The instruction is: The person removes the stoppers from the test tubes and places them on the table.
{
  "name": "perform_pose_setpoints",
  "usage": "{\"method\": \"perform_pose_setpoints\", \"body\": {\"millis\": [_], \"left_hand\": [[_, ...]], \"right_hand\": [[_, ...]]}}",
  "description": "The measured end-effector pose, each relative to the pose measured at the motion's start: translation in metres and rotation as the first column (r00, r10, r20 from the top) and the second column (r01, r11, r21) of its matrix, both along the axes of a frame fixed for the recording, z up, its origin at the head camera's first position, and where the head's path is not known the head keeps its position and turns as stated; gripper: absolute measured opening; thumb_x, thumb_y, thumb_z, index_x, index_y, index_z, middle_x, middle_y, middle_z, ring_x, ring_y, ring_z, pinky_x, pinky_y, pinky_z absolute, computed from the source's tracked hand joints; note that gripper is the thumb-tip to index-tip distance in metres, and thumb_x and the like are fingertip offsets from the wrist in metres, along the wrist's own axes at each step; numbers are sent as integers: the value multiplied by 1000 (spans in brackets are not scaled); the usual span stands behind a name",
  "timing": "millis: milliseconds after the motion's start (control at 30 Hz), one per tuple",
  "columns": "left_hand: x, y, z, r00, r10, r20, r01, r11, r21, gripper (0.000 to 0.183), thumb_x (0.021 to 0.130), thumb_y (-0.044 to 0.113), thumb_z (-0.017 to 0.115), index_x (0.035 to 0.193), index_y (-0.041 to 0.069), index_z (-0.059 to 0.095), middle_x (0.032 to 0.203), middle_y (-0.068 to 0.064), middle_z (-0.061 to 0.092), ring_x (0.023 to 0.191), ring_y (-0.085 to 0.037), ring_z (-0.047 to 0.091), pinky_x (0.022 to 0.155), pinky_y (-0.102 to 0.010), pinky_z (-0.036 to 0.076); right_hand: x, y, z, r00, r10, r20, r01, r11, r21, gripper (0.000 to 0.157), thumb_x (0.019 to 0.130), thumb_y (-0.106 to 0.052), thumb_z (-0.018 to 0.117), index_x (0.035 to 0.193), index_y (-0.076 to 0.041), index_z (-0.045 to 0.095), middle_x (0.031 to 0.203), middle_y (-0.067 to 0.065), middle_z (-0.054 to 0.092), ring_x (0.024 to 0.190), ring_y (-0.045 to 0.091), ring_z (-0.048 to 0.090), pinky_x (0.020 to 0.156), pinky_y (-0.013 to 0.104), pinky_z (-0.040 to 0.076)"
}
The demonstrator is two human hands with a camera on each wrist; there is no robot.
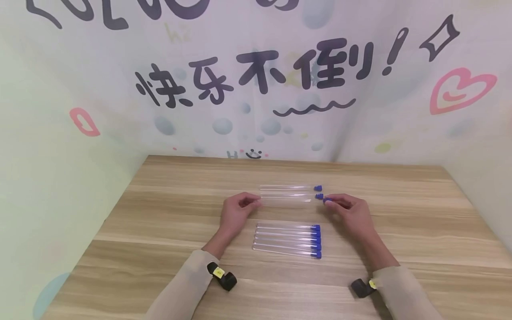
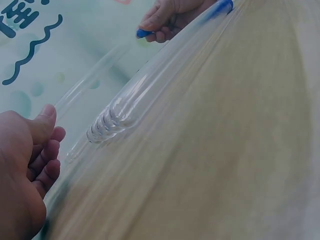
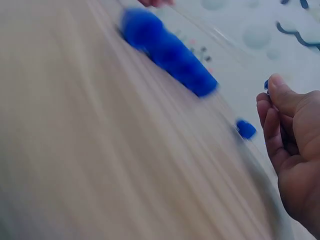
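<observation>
In the head view, my left hand [image 1: 236,213] pinches the left end of a clear test tube [image 1: 286,201], which lies level and has no cap on it. My right hand [image 1: 354,215] pinches a small blue cap [image 1: 327,200] between thumb and fingertips, a short gap from the tube's right end. The left wrist view shows the held tube [image 2: 85,85] raised above the table, with the blue cap [image 2: 144,33] across from it. Behind the hands lie uncapped test tubes [image 1: 285,188], with two loose blue caps [image 1: 318,188] at their right.
Nearer to me, several test tubes [image 1: 282,240] with blue caps [image 1: 316,241] lie side by side on the wooden table [image 1: 160,231]. A printed cloth [image 1: 224,142] hangs along the table's back edge. Each wrist wears a black camera [image 1: 228,281].
</observation>
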State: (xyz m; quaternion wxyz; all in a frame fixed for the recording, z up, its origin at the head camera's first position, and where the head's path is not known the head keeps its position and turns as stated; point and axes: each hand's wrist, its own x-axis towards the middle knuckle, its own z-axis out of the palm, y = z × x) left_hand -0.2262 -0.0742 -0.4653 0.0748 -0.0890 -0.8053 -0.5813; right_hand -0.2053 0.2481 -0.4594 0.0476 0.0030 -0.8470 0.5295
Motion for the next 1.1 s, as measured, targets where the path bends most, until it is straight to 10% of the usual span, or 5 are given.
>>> {"method": "perform_pose_setpoints", "body": {"millis": [1100], "left_hand": [[-8, 12, -4, 1000, -31, 3, 31, 993, -117, 15, 78, 16, 79, 93, 15, 74, 75, 6, 64, 68, -12, 56, 61, -27, 47]], "right_hand": [[-4, -10, -6, 998, -10, -62, 25, 970, 243, 24, 83, -27, 76, 102, -12, 71, 95, 2, 68, 83, 17, 59, 71, 24, 47]]}}
